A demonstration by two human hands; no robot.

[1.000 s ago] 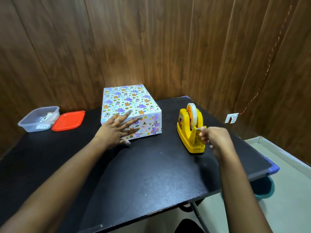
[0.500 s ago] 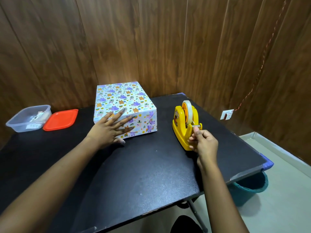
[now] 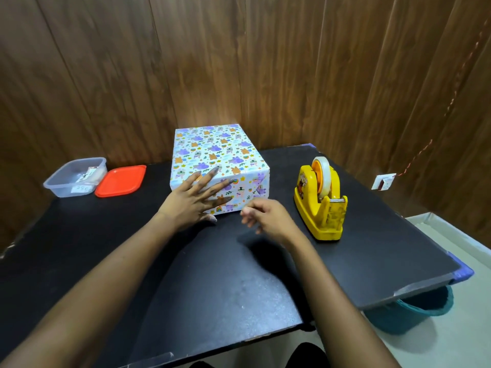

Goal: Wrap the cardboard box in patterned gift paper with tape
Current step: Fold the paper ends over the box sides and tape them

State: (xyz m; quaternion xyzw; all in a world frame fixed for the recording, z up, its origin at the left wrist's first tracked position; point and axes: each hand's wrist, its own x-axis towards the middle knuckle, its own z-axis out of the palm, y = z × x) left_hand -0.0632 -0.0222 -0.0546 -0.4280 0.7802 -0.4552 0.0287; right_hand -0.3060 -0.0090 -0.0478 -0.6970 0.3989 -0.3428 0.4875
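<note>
Head view. Wrapped box (image 3: 218, 166): set far-centre on black tabletop (image 3: 212, 282). Left hand (image 3: 195, 200): fingers spread flat, pressed against the box's near face. Right hand (image 3: 265, 219): fingertips pinched, blurred, contents indiscernible, held just near-right of box. Tape dispenser (image 3: 320, 203): right, untouched.

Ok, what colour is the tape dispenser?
Yellow, with an orange hub inside the tape roll; the tape dispenser shows clearly in the head view.
</note>
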